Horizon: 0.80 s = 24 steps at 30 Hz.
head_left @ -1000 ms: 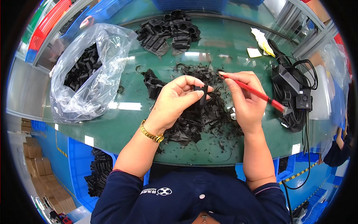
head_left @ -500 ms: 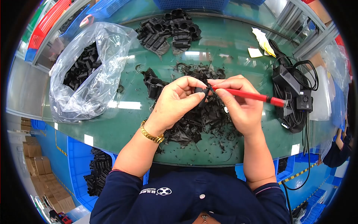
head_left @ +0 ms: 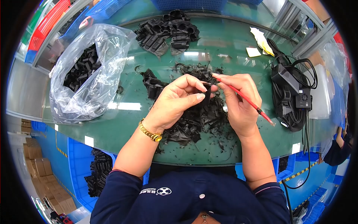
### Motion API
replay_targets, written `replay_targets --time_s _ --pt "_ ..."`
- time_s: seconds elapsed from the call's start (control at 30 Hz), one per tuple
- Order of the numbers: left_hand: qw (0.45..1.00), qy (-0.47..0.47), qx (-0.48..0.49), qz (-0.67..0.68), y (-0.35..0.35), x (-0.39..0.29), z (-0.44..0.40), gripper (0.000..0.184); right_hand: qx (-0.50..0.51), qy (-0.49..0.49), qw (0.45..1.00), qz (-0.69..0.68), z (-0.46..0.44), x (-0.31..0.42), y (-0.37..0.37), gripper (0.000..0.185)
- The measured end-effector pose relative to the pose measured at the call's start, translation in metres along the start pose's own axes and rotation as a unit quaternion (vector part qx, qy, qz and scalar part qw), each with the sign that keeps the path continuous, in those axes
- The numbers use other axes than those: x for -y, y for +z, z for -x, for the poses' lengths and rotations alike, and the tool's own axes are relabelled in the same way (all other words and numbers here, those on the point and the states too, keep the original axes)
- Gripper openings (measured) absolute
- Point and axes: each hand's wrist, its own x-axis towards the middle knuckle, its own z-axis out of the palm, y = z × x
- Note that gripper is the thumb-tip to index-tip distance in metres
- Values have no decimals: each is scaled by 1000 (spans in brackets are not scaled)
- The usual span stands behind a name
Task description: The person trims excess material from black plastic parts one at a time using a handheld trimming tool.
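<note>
My left hand (head_left: 178, 98) pinches a small black rubber-like part (head_left: 204, 98) upright between thumb and fingers, above the scrap heap. In my right hand (head_left: 241, 100) is a slim red pen-like tool (head_left: 243, 96), its rear end slanting down to the right. The tool's working tip is too small to make out and lies near the right fingertips, just right of the part. Beneath both hands spreads a heap of thin black scraps (head_left: 190, 128). Several joined black moulded pieces (head_left: 152, 83) lie just left of that heap.
A clear plastic bag (head_left: 108, 86) of black tubular parts (head_left: 82, 67) stands at left. Sheets of moulded black parts (head_left: 164, 33) lie at the back. Black devices with cables (head_left: 291, 89) and a yellow-white cloth (head_left: 262, 40) are at right. A blue crate (head_left: 79, 164) stands below the table edge.
The red tool has swung so its rear end points further down, and my right fingers have drawn slightly away from the part. The black part now stands more upright in my left hand.
</note>
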Motion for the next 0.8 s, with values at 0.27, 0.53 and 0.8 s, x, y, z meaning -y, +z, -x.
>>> replay_targets --time_s 0.27,0.53,0.8 --pt "999 10 35 -4 7 -7 0 50 -69 120 986 -94 -5 -3 -9 5" --pt "975 87 -90 -185 4 3 0 46 11 235 953 -189 -5 -4 -12 7" --pt "961 146 -96 -214 7 9 -1 37 51 264 908 -320 -4 9 -10 11"
